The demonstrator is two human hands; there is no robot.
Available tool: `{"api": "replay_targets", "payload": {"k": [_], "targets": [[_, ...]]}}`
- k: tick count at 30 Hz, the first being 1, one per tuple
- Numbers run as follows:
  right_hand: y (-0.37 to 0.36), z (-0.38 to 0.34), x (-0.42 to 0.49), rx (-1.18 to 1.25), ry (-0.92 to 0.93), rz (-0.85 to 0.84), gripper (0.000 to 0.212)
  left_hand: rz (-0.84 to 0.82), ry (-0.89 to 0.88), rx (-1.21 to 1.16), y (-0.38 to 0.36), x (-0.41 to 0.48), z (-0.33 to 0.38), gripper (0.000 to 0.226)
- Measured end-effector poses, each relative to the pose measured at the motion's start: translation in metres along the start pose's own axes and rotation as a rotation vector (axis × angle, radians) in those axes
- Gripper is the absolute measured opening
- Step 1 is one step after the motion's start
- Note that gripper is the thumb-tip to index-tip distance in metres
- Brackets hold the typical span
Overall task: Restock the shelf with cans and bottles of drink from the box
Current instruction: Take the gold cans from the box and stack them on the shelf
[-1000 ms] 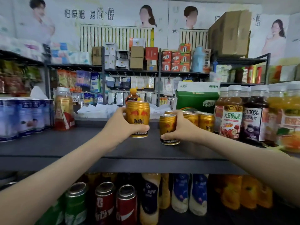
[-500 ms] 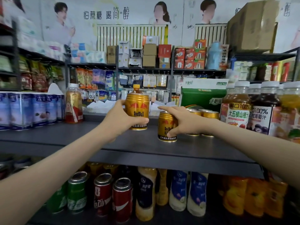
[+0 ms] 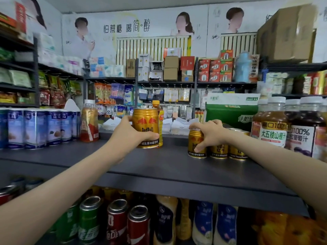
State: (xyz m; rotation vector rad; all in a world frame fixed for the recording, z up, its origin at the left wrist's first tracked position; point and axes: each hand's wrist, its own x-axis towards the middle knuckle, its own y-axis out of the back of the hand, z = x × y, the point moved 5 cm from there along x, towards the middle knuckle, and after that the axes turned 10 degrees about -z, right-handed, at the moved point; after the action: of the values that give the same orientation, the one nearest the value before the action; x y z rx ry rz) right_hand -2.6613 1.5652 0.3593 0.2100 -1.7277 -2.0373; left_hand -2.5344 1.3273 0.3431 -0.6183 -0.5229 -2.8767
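Two gold cans at the shelf, one in each hand

The left hand point(image 3: 130, 134) is wrapped round a Red Bull can point(image 3: 146, 126) at the middle of the shelf point(image 3: 159, 168). Its base is at or just above the board; I cannot tell which. The right hand point(image 3: 211, 133) is curled over the top of a second gold can point(image 3: 196, 145), which stands at the left end of the row of gold cans point(image 3: 228, 152). If the Red Bull can is pushed further back, it would likely knock the yellow bottle point(image 3: 160, 119) just behind it. A hard sideways nudge from the right could jostle the row toward the juice bottles point(image 3: 272, 128). The box is out of view, so the remaining stock is unknown. The right palm hides its can's lid — and the row's depth cannot be made out.
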Motion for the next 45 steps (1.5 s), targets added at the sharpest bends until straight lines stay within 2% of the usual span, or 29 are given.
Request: {"api": "replay_targets", "payload": {"k": [8,10,14,18,21,24,28,35,39,41,43,45], "targets": [[0.001,0.008,0.015,-0.102,0.008,-0.064,0.091,-0.170,0.147,-0.087,-0.014,0.032,-0.026,0.082],[0.002,0.014,0.018,-0.054,0.021,-0.131,0.090,-0.230,0.159,-0.078,-0.023,0.044,-0.031,0.088],[-0.001,0.032,0.012,0.194,0.063,-0.244,0.084,-0.316,0.180,-0.061,-0.050,0.075,-0.041,0.097],[-0.009,0.037,0.007,0.328,0.087,-0.222,0.082,-0.349,0.187,-0.060,-0.083,0.112,-0.054,0.103],[-0.011,0.040,0.011,0.340,0.063,-0.179,0.083,-0.339,0.149,-0.024,-0.102,0.138,-0.055,0.091],[-0.008,0.041,0.012,0.238,0.038,-0.121,0.082,-0.306,0.105,0.012,-0.110,0.161,-0.054,0.074],[-0.012,0.044,0.013,0.261,0.044,-0.142,0.085,-0.338,0.077,0.094,-0.118,0.178,-0.061,0.070],[-0.013,0.047,0.015,0.262,0.038,-0.135,0.083,-0.563,0.054,0.143,-0.129,0.181,-0.079,0.070],[-0.012,0.044,0.013,0.272,0.077,-0.131,0.081,-0.586,0.051,0.237,-0.121,0.180,-0.077,0.114],[-0.009,0.038,0.010,0.262,0.109,-0.099,0.079,-0.593,0.000,0.255,-0.113,0.183,-0.069,0.104],[-0.007,0.031,0.007,0.228,0.127,-0.077,0.078,-0.605,-0.049,0.368,-0.108,0.180,-0.058,0.077],[-0.007,0.028,0.005,0.191,0.135,-0.067,0.077,-0.582,-0.099,0.496,-0.108,0.177,-0.049,0.061]]}}
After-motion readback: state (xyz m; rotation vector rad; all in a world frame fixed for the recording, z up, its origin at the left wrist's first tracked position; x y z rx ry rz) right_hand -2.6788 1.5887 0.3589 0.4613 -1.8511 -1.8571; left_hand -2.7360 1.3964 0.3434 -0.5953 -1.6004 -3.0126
